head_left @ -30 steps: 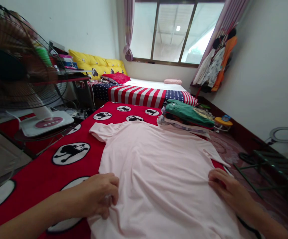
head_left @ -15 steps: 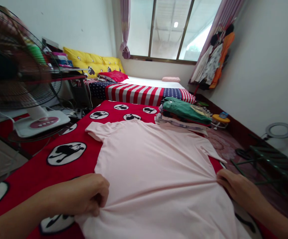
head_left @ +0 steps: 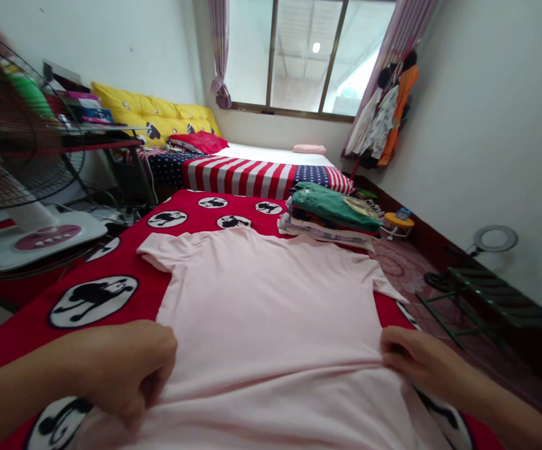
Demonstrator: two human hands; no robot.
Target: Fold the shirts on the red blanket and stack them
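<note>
A pale pink T-shirt [head_left: 271,300] lies flat on a red blanket [head_left: 111,300] printed with black-and-white round figures. My left hand [head_left: 125,369] is closed in a pinch on the shirt's left side edge. My right hand [head_left: 416,362] pinches the right side edge, fingers curled into the cloth. The fabric is stretched taut between the two hands, with creases running from each grip. Both short sleeves spread outward at the far end.
A stack of folded clothes [head_left: 331,215], green on top, sits beyond the shirt. A standing fan [head_left: 22,187] is at the left. Behind are a bed with a striped cover [head_left: 252,175], a window, hanging clothes [head_left: 383,119], and a ring light [head_left: 493,240] by the right wall.
Both hands have closed on the shirt's side edges and drawn it toward me and leftward; the cloth between them has gone taut and smoother.
</note>
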